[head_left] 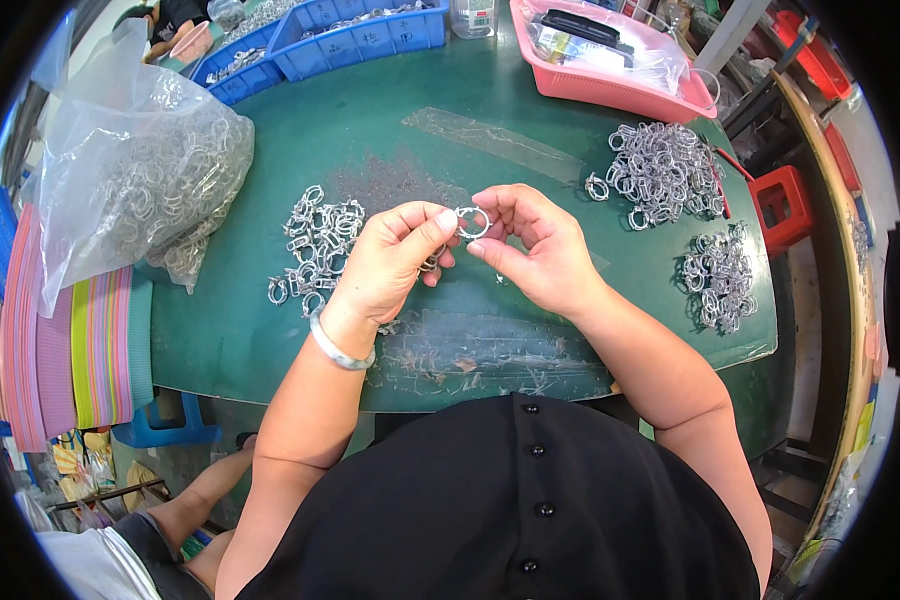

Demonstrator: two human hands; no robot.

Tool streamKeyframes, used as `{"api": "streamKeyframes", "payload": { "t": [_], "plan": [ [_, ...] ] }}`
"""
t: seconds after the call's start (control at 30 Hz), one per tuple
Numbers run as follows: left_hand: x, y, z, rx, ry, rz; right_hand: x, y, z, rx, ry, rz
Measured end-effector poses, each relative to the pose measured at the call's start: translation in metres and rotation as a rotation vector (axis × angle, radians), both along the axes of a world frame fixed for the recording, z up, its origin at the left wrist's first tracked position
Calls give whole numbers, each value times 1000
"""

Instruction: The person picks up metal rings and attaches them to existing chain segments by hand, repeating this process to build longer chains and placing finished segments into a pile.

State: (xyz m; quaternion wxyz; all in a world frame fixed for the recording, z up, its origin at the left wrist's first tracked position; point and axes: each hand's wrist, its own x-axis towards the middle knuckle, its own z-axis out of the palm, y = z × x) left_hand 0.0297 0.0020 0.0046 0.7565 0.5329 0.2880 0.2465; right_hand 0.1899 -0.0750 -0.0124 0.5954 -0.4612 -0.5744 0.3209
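In front of my chest, both hands meet around a small silvery metal ring clamp [487,223]. My left hand [395,258] pinches its left side between thumb and fingers, and more metal shows under the curled fingers. The fingertips and thumb of my right hand [542,252] close on the ring's right side. Left of my left hand lies a loose pile of similar clamps [315,240]. To the right are a larger pile of clamps [665,170] and, nearer me, a smaller heap of metal parts [718,278].
A big clear plastic bag [150,160] of clamps stands on the green table [300,125] at left. Blue bins [360,45] and a pink basket [620,92] line the far side. A red stool [782,208] is beyond the right edge. Another person's leg [195,490] shows at lower left.
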Motion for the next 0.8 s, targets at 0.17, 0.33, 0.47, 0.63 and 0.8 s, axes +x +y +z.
{"api": "streamKeyframes", "payload": {
  "t": [0.17, 0.33, 0.47, 0.63, 0.8],
  "plan": [
    [0, 0, 2, -17, 8, 7, 0, -2, 3, -39, 151, 66],
    [-1, 1, 3, -34, 4, 3, 0, -4, 10, -120, 346, 128],
    [-1, 1, 1, -28, -7, 5, 3, -5, 18, -272, 299, 88],
    [-1, 1, -1, 10, -18, -4, 5, -5, 19, -345, 332, 81],
    [0, 0, 1, -1, -21, 18, 5, -4, 18, -329, 401, 103]
  ]
}}
